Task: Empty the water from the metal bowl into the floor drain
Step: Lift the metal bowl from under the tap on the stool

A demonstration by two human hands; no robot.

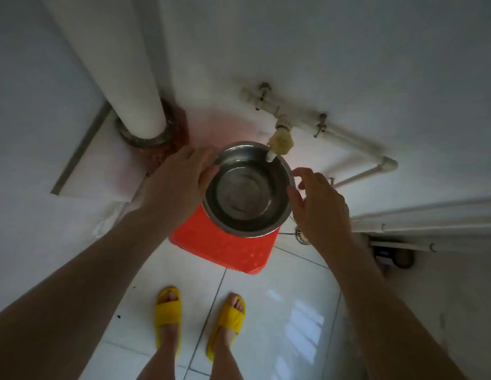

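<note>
A round metal bowl (247,190) stands on a red plastic stool (225,248), under a white tap spout (270,157) that reaches over its far rim. Its inside is shiny; I cannot tell how much water it holds. My left hand (175,179) grips the bowl's left side, with the fingers along the outer wall and the thumb over the rim. My right hand (318,204) is at the right rim with its fingers apart and its thumb just touching the edge. The round floor drain (301,236) shows on the tiles right of the stool, partly hidden by my right wrist.
A thick white pipe (123,78) drops into the floor at the back left. Thin white water pipes (346,135) run along the wall behind the tap and to the right. My feet in yellow slippers (167,311) stand on white tiles in front of the stool.
</note>
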